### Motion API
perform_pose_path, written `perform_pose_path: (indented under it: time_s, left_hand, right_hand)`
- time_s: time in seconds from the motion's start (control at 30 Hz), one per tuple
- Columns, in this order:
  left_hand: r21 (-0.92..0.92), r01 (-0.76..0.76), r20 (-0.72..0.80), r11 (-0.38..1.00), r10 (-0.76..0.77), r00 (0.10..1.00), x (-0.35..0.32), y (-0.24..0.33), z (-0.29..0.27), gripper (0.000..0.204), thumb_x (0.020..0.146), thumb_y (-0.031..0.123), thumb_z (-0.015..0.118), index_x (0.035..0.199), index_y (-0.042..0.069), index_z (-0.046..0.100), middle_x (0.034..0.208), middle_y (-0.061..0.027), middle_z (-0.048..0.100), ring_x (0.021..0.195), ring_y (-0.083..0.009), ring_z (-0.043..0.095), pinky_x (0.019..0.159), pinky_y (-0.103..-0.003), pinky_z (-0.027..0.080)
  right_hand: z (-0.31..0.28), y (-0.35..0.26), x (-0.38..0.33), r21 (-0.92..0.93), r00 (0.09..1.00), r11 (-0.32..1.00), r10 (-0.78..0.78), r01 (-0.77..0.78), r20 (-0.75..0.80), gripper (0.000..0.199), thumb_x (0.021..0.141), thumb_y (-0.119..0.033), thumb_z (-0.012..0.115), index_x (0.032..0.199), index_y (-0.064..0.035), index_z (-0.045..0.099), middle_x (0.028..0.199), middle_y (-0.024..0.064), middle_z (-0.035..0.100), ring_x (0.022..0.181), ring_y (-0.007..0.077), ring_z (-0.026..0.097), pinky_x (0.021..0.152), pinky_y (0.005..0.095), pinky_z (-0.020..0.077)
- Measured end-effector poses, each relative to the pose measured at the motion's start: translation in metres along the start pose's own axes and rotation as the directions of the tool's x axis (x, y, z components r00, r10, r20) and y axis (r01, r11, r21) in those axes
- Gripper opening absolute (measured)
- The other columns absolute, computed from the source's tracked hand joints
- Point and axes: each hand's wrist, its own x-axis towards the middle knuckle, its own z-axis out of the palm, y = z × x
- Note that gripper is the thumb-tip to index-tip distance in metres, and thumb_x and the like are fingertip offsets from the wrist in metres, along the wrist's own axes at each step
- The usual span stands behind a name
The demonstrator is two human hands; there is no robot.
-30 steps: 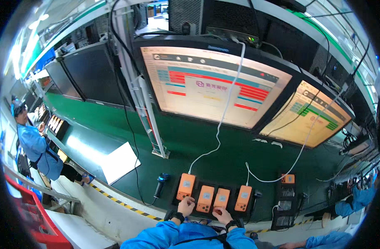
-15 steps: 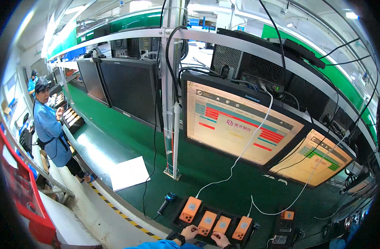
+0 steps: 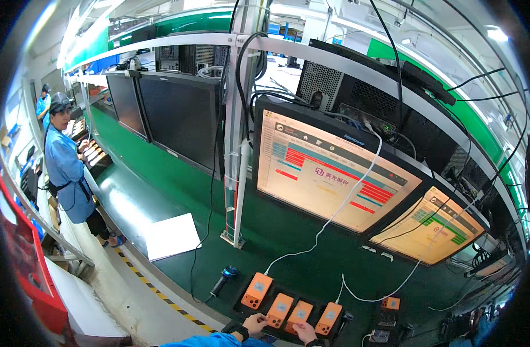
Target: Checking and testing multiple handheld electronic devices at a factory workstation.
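Note:
Several orange phones lie back up in a row in a black tray [image 3: 239, 307] near the front edge of the bench. My left hand [image 3: 255, 324] has its fingers closed at the lower left edge of the second phone [image 3: 280, 310]. Beside it, my right hand [image 3: 304, 332] is curled with its fingertips at the lower end of the third phone [image 3: 300, 317]. The leftmost phone [image 3: 257, 291] and the rightmost phone [image 3: 328, 318] each have a white cable at the top end. My fingers partly cover the lower edges of the middle phones.
A black handheld scanner [image 3: 223, 281] lies left of the tray. Farther left is a white sheet [image 3: 173, 237]. Lit monitors [image 3: 334, 173] stand behind, beside a metal post [image 3: 236, 173]. Another orange phone [image 3: 391, 303] lies to the right. A person in blue [image 3: 68, 168] stands at far left.
The view has shifted slightly, so the bench things sit a little farther left. Both hands stay at the same middle phones.

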Motion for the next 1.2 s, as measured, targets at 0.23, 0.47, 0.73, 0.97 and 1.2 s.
perform_pose_path:
  time_s: [0.23,0.47,0.73,0.97,1.2]
  left_hand:
    - [-0.012,0.032,-0.030,0.999,-0.032,0.999,-0.008,0.006,-0.002,0.026,0.081,0.024,0.062,0.100,0.006,0.064,0.084,-0.0080,0.066,0.074,-0.0205,0.063,0.070,-0.033,0.051]
    - [-0.205,-0.090,-0.053,0.975,0.080,0.995,-0.010,-0.001,0.010,0.018,0.080,0.007,0.060,0.097,0.000,0.060,0.079,-0.0106,0.066,0.070,-0.0155,0.063,0.062,-0.028,0.052]
    - [-0.253,0.016,0.005,0.967,-0.015,1.000,-0.030,0.008,0.008,0.013,0.084,0.005,0.057,0.096,0.001,0.059,0.076,-0.0057,0.061,0.067,-0.0117,0.059,0.060,-0.025,0.049]
    - [-0.173,0.163,-0.032,0.971,-0.171,0.985,-0.045,0.014,0.003,0.015,0.085,0.009,0.057,0.098,0.003,0.059,0.078,-0.0060,0.061,0.067,-0.0125,0.059,0.057,-0.025,0.049]
    - [-0.239,0.177,-0.043,0.955,-0.192,0.980,-0.057,0.005,0.002,0.015,0.085,0.009,0.054,0.099,0.006,0.058,0.083,-0.0080,0.062,0.065,-0.0151,0.062,0.053,-0.024,0.047]
  right_hand:
    - [-0.043,-0.027,0.008,0.213,0.921,0.970,0.183,-0.114,-0.344,0.044,0.076,-0.026,0.070,0.110,-0.0005,0.058,0.092,0.0087,0.061,0.080,0.0187,0.057,0.077,0.0312,0.0470]
    - [-0.072,-0.054,0.008,-0.123,0.777,0.991,-0.038,-0.051,-0.628,0.050,0.070,-0.023,0.069,0.110,0.0005,0.052,0.106,0.0215,0.057,0.099,0.0403,0.052,0.086,0.0460,0.0429]
    - [-0.098,-0.044,0.036,-0.408,0.679,0.906,-0.232,-0.109,-0.697,0.053,0.070,-0.020,0.068,0.117,-0.0035,0.047,0.117,0.0206,0.051,0.114,0.0403,0.044,0.096,0.0490,0.0344]
    - [-0.113,-0.043,0.079,-0.435,0.771,0.817,0.018,-0.379,-0.637,0.035,0.079,-0.036,0.060,0.101,-0.0089,0.062,0.120,0.0132,0.053,0.121,0.0368,0.040,0.099,0.0493,0.0329]
    - [-0.134,-0.045,0.071,-0.506,0.735,0.861,-0.309,-0.055,-0.604,0.019,0.086,-0.020,0.054,0.074,-0.0065,0.050,0.071,0.0135,0.055,0.071,0.0346,0.054,0.060,0.0469,0.0421]
